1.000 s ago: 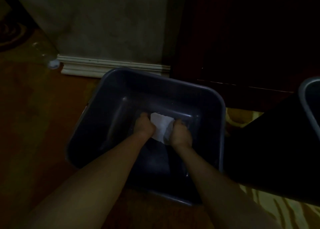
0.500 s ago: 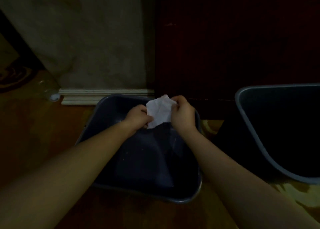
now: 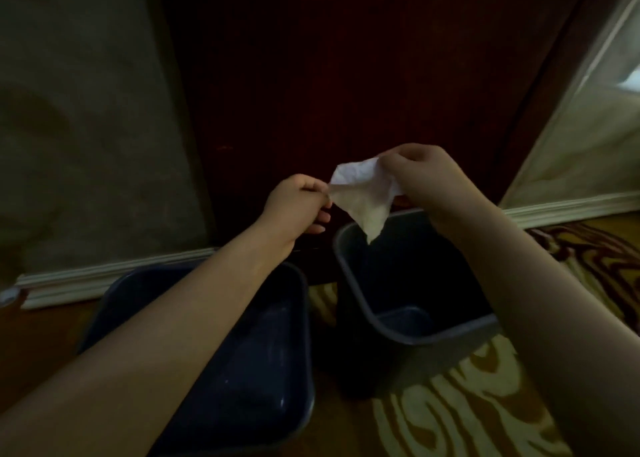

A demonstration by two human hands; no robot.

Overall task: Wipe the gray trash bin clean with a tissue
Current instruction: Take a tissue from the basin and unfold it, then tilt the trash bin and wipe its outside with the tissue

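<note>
Both hands, left (image 3: 298, 203) and right (image 3: 427, 179), pinch a crumpled white tissue (image 3: 363, 193) above two gray bins (image 3: 412, 283).

Single head-worn view, wide-angle, looking forward and down from close above two bins (image 3: 304, 321) on the floor, facing a dark door (image 3: 346, 75) and baseboard (image 3: 104, 276).
</note>
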